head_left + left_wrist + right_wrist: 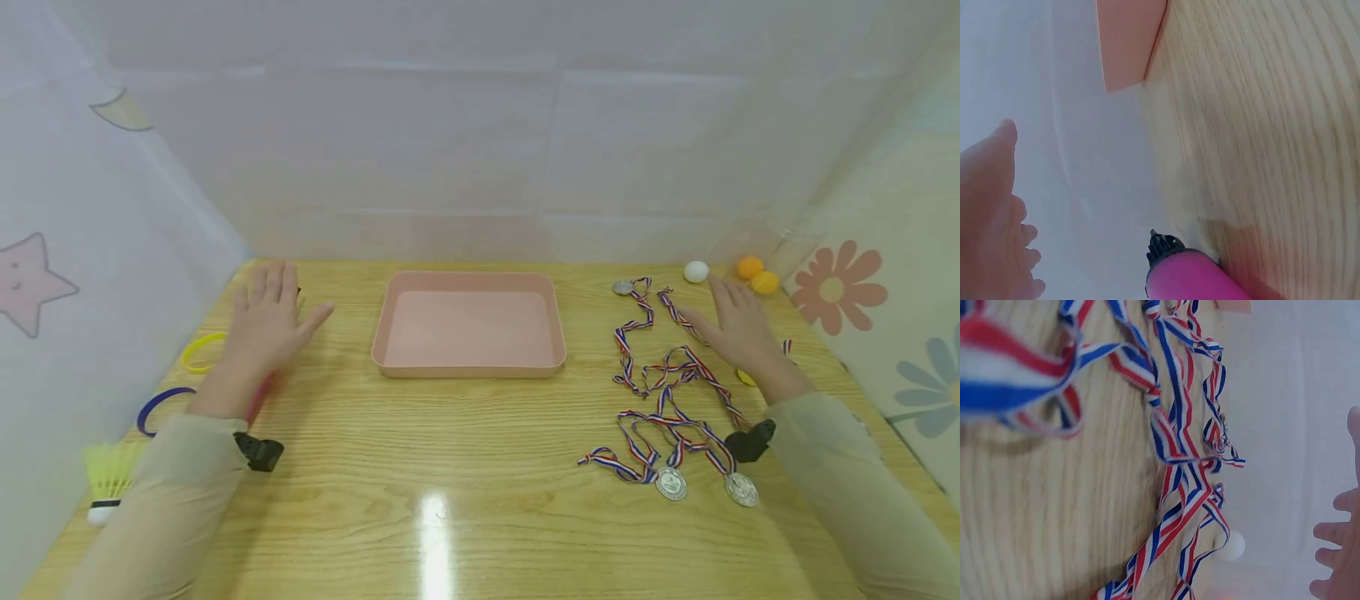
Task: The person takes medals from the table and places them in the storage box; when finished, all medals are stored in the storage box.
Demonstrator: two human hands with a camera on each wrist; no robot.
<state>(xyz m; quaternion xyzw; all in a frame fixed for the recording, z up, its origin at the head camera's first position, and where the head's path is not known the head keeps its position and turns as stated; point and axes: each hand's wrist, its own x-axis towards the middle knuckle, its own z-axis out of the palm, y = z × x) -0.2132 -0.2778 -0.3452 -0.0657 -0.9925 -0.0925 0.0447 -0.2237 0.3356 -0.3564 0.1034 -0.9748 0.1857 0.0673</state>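
The right hand (738, 329) holds nothing: its fingers (1335, 540) are straight and slightly spread, palm down, hovering low over the counter (465, 467). Directly under and just left of those fingertips lie the tangled medal ribbons (667, 375), striped red, white and blue. The tangle runs away from the person and back, from one silver medal (623, 287) at the far end to two silver medals (671, 483) nearest the person, so its long axis lies roughly along the forearm. Just past the fingertips sit a white ping-pong ball (696, 271) and two orange balls (756, 276) by the right wall.

The left hand (268, 321) is likewise flat, with fingers spread and nothing in its grasp; whether it touches the wood cannot be told. A pink handle (1194, 278) shows beneath the wrist, a yellow wristband (198, 352) and a blue wristband (157, 408) lie just left of it, and a yellow shuttlecock (105, 482) lies nearer the person.

Between the hands stands a pink tray (468, 367). The right hand is plainly the nearer to the ribbons; the tray lies to their left, well apart.
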